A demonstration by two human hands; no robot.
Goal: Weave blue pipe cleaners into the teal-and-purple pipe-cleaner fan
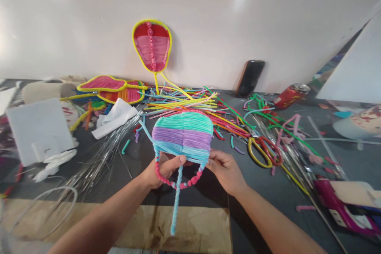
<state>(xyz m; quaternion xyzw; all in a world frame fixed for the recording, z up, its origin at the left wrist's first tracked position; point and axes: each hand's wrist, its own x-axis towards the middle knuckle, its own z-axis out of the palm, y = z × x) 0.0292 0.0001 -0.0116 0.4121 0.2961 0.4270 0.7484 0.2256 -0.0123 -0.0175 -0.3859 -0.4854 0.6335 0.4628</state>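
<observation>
Between my two hands is a fan-shaped piece made of pipe cleaners [183, 133], striped green, purple and light blue. Its lower rim is a curved frame wound in pink and blue, and a twisted light blue stem [175, 210] hangs below. My left hand [165, 168] grips the lower left of the piece, thumb across the blue rows and fingers partly hidden behind. My right hand [224, 168] pinches the right edge near the blue rows. A loose light blue pipe cleaner end [145, 130] sticks out at the upper left.
Behind lie a heap of coloured pipe cleaners [184, 101], a finished pink fan [152, 47] against the wall and a phone [250, 78]. Scissors [264, 152], a red can [291, 96] and a magenta glue gun [342, 206] are at right. Wire strands [98, 160] and white paper [40, 131] lie left.
</observation>
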